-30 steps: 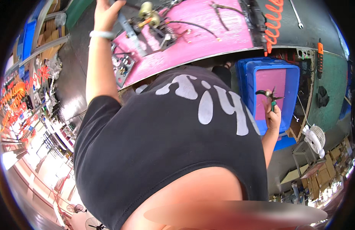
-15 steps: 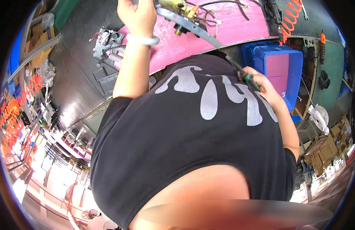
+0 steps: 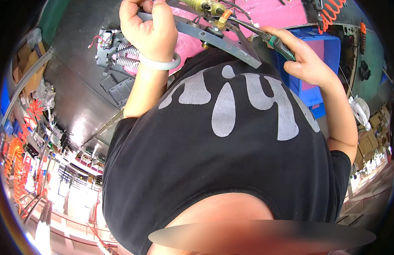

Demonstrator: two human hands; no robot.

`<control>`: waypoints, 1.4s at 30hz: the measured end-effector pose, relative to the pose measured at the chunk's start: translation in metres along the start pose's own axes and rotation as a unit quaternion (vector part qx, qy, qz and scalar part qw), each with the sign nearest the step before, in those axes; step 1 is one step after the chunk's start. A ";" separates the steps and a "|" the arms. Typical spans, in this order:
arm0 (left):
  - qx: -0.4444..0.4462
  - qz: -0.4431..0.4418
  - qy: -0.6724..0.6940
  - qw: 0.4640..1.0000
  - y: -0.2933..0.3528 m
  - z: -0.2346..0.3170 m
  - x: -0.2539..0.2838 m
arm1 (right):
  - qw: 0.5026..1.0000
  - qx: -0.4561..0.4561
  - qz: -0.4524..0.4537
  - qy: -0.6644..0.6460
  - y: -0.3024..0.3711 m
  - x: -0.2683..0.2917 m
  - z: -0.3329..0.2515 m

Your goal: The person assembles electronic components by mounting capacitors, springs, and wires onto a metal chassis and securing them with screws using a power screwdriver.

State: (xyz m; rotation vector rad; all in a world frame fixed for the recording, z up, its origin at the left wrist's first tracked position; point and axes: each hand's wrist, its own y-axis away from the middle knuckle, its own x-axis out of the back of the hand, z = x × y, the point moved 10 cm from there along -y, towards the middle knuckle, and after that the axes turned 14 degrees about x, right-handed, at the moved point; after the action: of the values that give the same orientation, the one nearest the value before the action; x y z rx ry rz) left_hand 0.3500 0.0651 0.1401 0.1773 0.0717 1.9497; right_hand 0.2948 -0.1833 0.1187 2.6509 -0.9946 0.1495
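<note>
My left hand (image 3: 150, 32) is closed round the end of a grey metal frame (image 3: 235, 47), tilted over the near edge of the pink work surface. The frame carries a yellow-green cylindrical part (image 3: 197, 5), a brass fitting (image 3: 222, 23) with an orange piece, and dark hoses. In my right hand (image 3: 307, 61) is a screwdriver (image 3: 280, 46) with a black and green handle, the forefinger stretched along it. Its shaft points left, towards the brass fitting; whether the tip touches anything cannot be made out.
A blue bin (image 3: 336, 49) stands to the right, under my right forearm. On the dark bench at left lie an assembly with white springs (image 3: 128, 55) and grey slotted covers (image 3: 120, 91). An orange coiled hose (image 3: 331, 17) hangs at upper right, and a white fan (image 3: 359, 111) stands farther right.
My right hand has lifted the screwdriver up from in front of my shirt to the brass fitting. The frame has come closer to my body, its free end lower and further right.
</note>
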 end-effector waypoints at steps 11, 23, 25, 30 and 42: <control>-0.047 -0.008 -0.032 0.998 0.004 0.007 -0.003 | 0.997 -0.004 -0.030 -0.077 -0.016 -0.020 0.006; -0.057 -0.048 -0.032 0.997 0.016 0.012 -0.017 | 0.995 -0.072 0.012 0.060 0.000 -0.006 -0.021; -0.091 -0.036 -0.066 0.993 0.019 0.018 -0.019 | 0.981 -0.191 -0.025 0.015 0.002 -0.005 -0.022; -0.167 -0.047 -0.108 0.979 0.033 0.032 -0.030 | 0.957 -0.269 -0.024 0.104 0.004 0.007 -0.043; -0.142 -0.061 -0.091 0.984 0.037 0.021 -0.018 | 0.962 -0.243 -0.057 0.112 0.000 0.000 -0.037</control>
State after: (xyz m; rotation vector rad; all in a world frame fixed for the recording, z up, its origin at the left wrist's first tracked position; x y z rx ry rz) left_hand 0.3266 0.0336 0.1643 0.1561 -0.3087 1.7900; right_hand 0.2954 -0.1715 0.1542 2.1763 -0.6947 0.1513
